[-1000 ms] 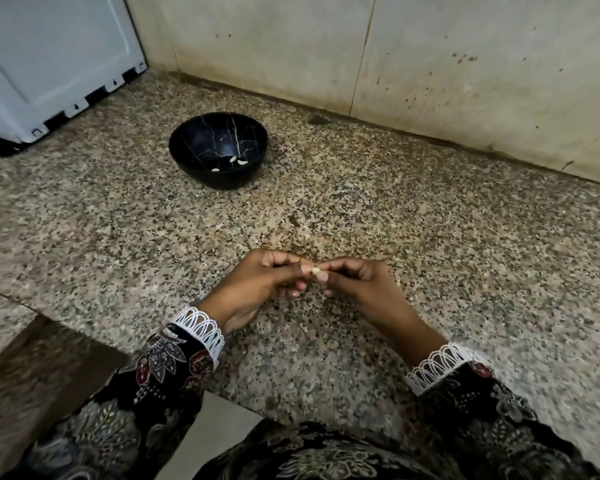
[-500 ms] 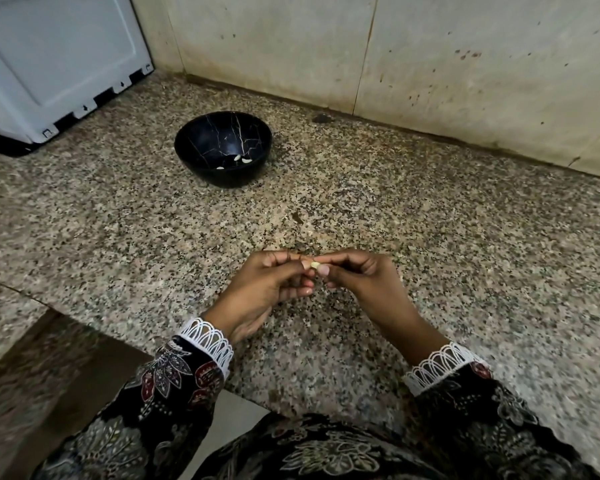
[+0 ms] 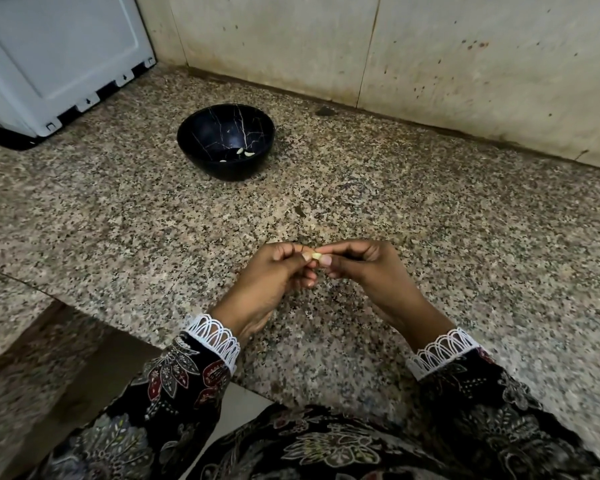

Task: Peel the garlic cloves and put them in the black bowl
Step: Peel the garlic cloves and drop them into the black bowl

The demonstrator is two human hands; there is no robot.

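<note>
A small pale garlic clove (image 3: 316,255) is pinched between the fingertips of both hands, just above the granite counter. My left hand (image 3: 274,275) holds it from the left with curled fingers. From the right, my right hand (image 3: 364,268) pinches it between thumb and forefinger. The black bowl (image 3: 201,157) with thin gold veins stands farther back and to the left, apart from the hands. Three peeled cloves (image 3: 245,152) lie in its bottom.
The speckled granite counter (image 3: 430,220) runs to a stained tiled wall (image 3: 430,46) at the back. A white appliance (image 3: 49,53) stands at the back left, close to the bowl. The counter's front edge drops away at the lower left.
Both hands have stayed together on the clove with small finger shifts. The view has shifted slightly, so bowl and hands sit a little differently in frame.
</note>
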